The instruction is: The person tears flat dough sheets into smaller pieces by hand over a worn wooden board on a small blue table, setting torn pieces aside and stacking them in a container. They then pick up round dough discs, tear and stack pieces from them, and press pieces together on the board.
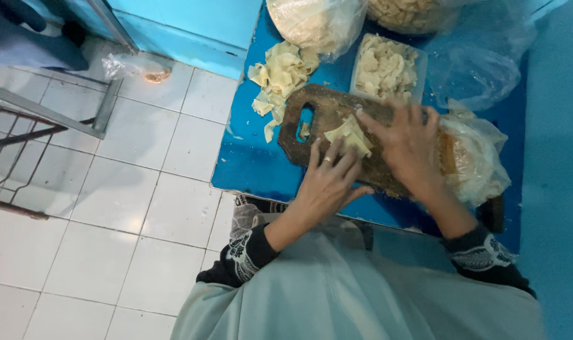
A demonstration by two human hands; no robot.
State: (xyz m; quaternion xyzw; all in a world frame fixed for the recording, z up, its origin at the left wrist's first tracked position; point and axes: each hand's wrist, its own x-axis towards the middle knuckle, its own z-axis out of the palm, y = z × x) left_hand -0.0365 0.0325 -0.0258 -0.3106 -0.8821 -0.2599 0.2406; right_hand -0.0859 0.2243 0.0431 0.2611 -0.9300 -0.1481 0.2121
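Note:
A dark wooden board (311, 107) with a handle slot lies on a blue table (248, 170). On it rests a small stack of pale yellow dough sheets (349, 135). My left hand (327, 182), wearing a ring, presses its fingers against the near side of the stack. From the right, my right hand (409, 145) lies flat over the board with its fingertips on the stack's far edge. Neither hand closes around anything.
A loose pile of pale dough sheets (280, 75) lies left of the board. A clear tub of pieces (387, 66) stands behind it, with plastic bags (311, 22) at the back and a filled bag (472, 160) at right. White tiled floor (129, 208) and a metal frame (40, 113) are at left.

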